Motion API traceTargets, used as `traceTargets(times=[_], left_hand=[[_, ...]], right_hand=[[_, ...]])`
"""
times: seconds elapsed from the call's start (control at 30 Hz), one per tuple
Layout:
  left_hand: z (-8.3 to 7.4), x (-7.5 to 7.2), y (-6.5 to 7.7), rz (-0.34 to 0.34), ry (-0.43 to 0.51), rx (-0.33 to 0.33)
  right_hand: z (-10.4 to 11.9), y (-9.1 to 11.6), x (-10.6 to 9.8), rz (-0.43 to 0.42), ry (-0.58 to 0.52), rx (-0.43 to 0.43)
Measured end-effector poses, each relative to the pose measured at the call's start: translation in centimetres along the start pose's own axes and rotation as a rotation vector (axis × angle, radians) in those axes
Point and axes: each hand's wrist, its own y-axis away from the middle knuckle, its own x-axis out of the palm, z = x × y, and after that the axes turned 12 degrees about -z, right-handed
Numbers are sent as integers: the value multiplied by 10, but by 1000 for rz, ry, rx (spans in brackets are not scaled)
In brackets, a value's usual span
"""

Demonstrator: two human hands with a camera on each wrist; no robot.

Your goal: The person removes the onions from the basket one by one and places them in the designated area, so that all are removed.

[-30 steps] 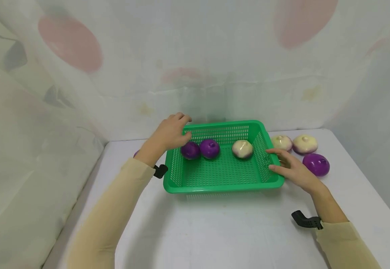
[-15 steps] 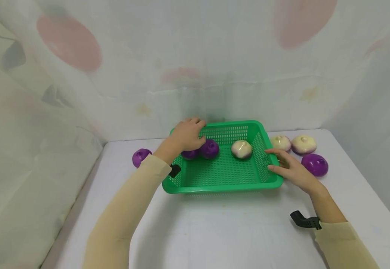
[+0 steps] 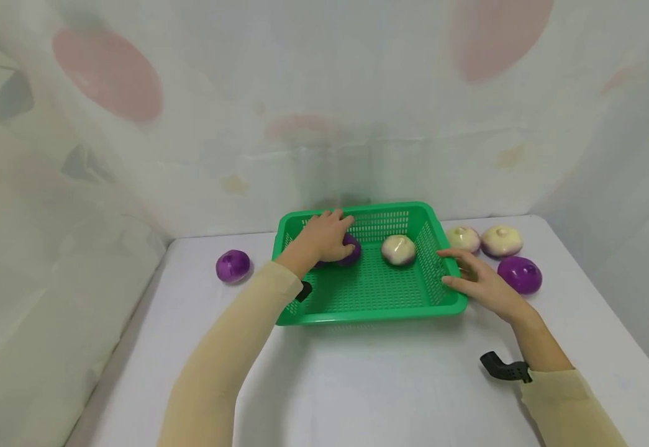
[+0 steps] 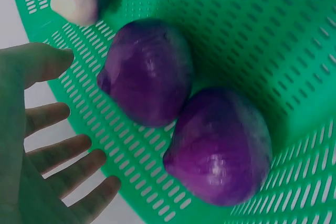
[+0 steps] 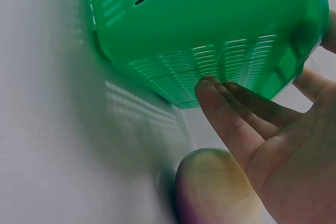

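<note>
My left hand (image 3: 326,239) is over the left part of a green plastic basket (image 3: 371,316), its fingers spread with nothing in them. Under and beside it, two purple onions (image 4: 149,72) lie touching in the basket; the hand partly covers them in the head view. A cream turnip-like bulb (image 3: 399,249) with a purple lower side sits toward the basket's right end. My right hand (image 3: 485,282) grips the basket's right rim, with some fingers along the outer wall in the right wrist view.
Left of the basket, a single purple onion (image 3: 233,266) lies on the white table (image 3: 358,391). To the right are two cream bulbs (image 3: 501,241) and another purple onion (image 3: 520,275). A patterned cloth (image 3: 324,93) hangs behind.
My left hand has moved right, from the basket's left edge to over the purple onions, uncovering the onion on the left. My right hand stays on the rim.
</note>
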Motion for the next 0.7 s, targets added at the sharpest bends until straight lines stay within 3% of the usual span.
traceTargets(times=[0.4,0.7], left_hand=[[-13,16,-8,84,-42,1],[-11,30,-5,142,-59,-33]], right_hand=[[0,0,3,-3,-8,-12],[-2,-2,5,8,-10,-6]])
